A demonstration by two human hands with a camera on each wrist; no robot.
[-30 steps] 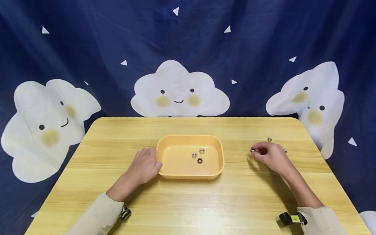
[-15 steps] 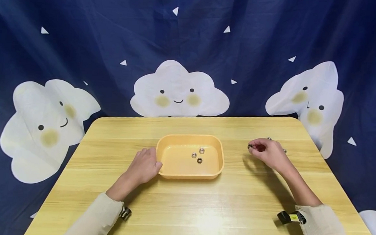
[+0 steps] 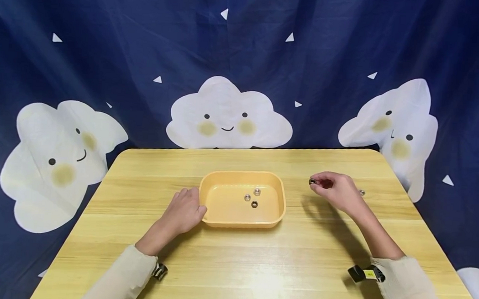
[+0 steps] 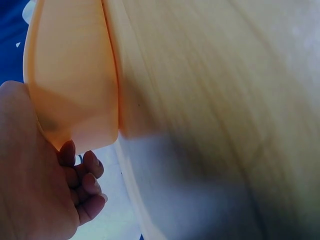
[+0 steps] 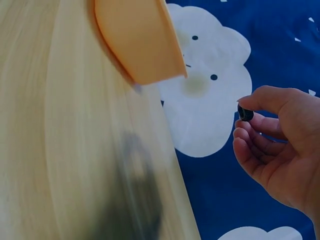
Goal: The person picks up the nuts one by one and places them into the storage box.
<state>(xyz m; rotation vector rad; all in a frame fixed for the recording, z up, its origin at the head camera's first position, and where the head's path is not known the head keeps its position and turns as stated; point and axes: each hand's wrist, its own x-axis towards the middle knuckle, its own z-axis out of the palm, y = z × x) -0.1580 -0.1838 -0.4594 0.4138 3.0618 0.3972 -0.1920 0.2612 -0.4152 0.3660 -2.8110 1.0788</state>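
Note:
A yellow-orange plastic tray (image 3: 241,224) sits on the table, and my left hand (image 3: 183,210) grips its left end with the fingers curled at the rim. Inside lie two silver hex nuts, one (image 3: 257,191) behind the other (image 3: 247,197), plus a dark nut (image 3: 254,204). To the right of the tray, my right hand (image 3: 337,190) pinches another dark nut (image 5: 245,113) between thumb and fingertip, raised above the tabletop. The right wrist view shows the remaining fingers loosely curled below it. A silver nut (image 3: 362,192) on the table is partly hidden behind the right hand.
The light wood table (image 3: 232,268) ends at a rear edge against a dark blue curtain (image 3: 262,45) printed with clouds. Each wrist carries a black strap device; the one on the right (image 3: 365,274) sticks out over the tabletop.
My right hand, pinching the dark nut, has moved left and slightly farther back, towards the tray. It now covers a silver nut seen behind it earlier. The left hand and tray stay put.

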